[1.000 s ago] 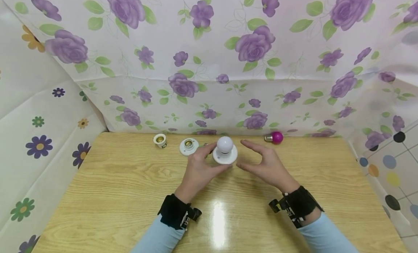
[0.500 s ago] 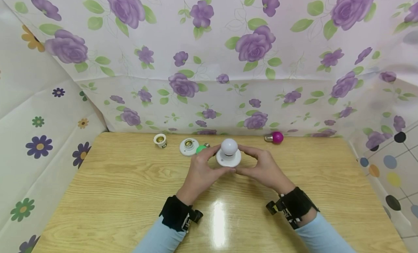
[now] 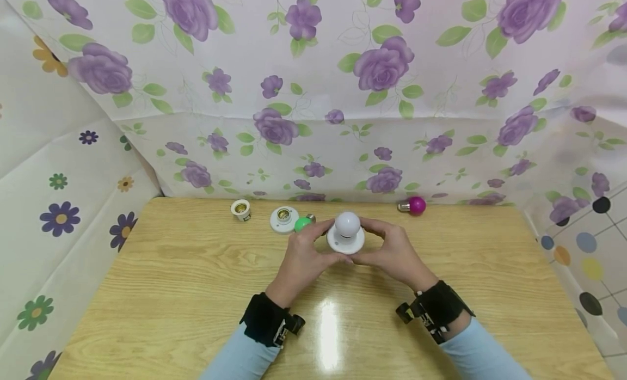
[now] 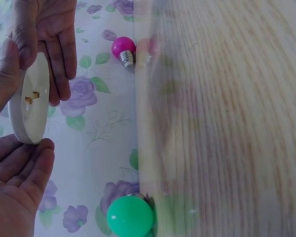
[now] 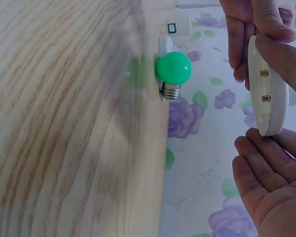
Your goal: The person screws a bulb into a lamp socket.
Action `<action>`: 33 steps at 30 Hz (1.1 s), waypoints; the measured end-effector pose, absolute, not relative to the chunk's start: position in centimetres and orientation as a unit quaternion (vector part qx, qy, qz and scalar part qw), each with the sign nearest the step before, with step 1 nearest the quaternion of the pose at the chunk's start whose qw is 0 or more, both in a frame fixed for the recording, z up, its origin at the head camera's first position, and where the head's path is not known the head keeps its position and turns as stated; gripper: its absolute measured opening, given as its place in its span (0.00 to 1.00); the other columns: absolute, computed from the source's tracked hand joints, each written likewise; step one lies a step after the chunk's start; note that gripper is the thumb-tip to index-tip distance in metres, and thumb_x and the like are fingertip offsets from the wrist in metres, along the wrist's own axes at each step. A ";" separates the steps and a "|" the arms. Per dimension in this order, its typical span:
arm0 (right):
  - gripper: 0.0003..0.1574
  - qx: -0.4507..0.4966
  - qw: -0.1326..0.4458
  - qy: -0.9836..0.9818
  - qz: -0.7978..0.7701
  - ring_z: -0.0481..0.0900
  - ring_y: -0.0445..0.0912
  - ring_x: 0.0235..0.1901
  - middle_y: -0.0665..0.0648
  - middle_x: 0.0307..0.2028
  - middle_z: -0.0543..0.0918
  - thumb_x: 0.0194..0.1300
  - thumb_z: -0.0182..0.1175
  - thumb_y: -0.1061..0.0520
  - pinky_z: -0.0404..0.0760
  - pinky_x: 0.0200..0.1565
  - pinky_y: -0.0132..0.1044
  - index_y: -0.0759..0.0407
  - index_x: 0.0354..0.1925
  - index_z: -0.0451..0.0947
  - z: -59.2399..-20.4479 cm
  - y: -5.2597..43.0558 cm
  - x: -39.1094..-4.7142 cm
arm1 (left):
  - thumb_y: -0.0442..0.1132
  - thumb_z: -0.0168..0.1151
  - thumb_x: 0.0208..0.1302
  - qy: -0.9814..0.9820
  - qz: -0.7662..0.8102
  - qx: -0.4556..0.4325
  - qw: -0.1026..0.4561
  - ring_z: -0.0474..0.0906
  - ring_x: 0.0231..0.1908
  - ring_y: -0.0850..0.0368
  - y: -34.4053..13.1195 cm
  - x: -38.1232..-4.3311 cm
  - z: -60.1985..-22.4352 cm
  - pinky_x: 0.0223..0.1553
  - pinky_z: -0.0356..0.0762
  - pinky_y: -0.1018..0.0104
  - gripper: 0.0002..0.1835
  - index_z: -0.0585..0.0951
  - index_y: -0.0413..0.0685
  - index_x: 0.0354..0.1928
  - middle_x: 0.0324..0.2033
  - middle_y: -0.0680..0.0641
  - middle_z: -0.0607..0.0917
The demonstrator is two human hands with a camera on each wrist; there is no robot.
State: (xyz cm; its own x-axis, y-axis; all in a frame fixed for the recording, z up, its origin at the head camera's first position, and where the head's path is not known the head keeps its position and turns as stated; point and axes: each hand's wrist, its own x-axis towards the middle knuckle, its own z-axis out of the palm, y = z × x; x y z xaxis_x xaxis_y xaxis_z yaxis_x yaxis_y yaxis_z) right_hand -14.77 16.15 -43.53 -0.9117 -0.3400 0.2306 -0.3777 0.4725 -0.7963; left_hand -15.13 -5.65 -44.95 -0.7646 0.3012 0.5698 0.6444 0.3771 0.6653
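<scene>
A white light bulb (image 3: 347, 224) stands upright in a round white lamp holder (image 3: 345, 246), held above the table in the head view. My left hand (image 3: 305, 256) grips the holder's rim from the left, and my right hand (image 3: 394, 253) grips it from the right, thumbs on the near side. Two brass contacts (image 4: 32, 97) show on the holder's underside in the left wrist view. From the right wrist, the same lamp holder (image 5: 275, 94) is seen edge-on between both hands. Right behind my left hand lies a green bulb (image 3: 302, 224).
Along the table's back edge stand a small white socket (image 3: 240, 210) and another round lamp holder (image 3: 279, 223), beside the green bulb. A magenta bulb (image 3: 417, 206) lies at the back right. Flowered cloth (image 3: 333, 146) hangs behind the wooden table (image 3: 196, 293).
My right hand has come in from the right and taken hold of the lamp holder. Holder and bulb have shifted slightly right and nearer, uncovering the green bulb.
</scene>
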 end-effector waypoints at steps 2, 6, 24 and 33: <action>0.49 0.209 0.020 -0.859 0.467 0.69 0.40 0.56 0.43 0.56 0.73 0.40 0.73 0.37 0.66 0.57 0.45 0.45 0.61 0.69 -43.6 16.1 -14.8 | 0.56 0.74 0.36 -0.813 -0.472 -0.294 0.175 0.71 0.52 0.67 -5.6 -15.2 -45.0 0.61 0.57 0.61 0.40 0.76 0.52 0.57 0.51 0.59 0.77; 0.48 0.206 0.023 -0.863 0.461 0.70 0.39 0.55 0.43 0.55 0.74 0.38 0.74 0.37 0.66 0.56 0.46 0.45 0.59 0.72 -43.8 16.2 -14.7 | 0.56 0.74 0.38 -0.825 -0.460 -0.292 0.152 0.71 0.52 0.67 -5.6 -15.1 -45.0 0.63 0.52 0.60 0.40 0.75 0.52 0.58 0.52 0.58 0.77; 0.51 0.137 0.036 -0.883 0.448 0.69 0.43 0.56 0.47 0.55 0.74 0.37 0.74 0.36 0.66 0.56 0.52 0.48 0.60 0.71 -45.4 19.2 -14.7 | 0.62 0.58 0.59 -0.883 -0.416 -0.195 0.094 0.65 0.58 0.60 -6.6 -14.4 -44.3 0.55 0.66 0.64 0.33 0.73 0.51 0.60 0.56 0.53 0.74; 0.47 0.098 0.065 -0.885 0.450 0.70 0.43 0.54 0.47 0.54 0.75 0.38 0.76 0.43 0.68 0.55 0.50 0.48 0.58 0.72 -46.9 23.6 -15.4 | 0.51 0.53 0.68 -0.899 -0.364 -0.171 0.170 0.69 0.55 0.56 -7.8 -15.0 -44.5 0.53 0.68 0.66 0.22 0.75 0.44 0.55 0.53 0.46 0.77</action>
State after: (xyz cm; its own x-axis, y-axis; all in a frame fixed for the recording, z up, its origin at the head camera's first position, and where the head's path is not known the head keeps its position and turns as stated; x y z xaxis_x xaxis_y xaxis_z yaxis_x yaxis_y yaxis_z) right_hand -15.43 23.64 -46.95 -0.9723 -0.1153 0.2035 -0.2324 0.5751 -0.7844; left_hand -14.95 -7.80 -44.51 -0.8831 0.1843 0.4314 0.4326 0.6756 0.5970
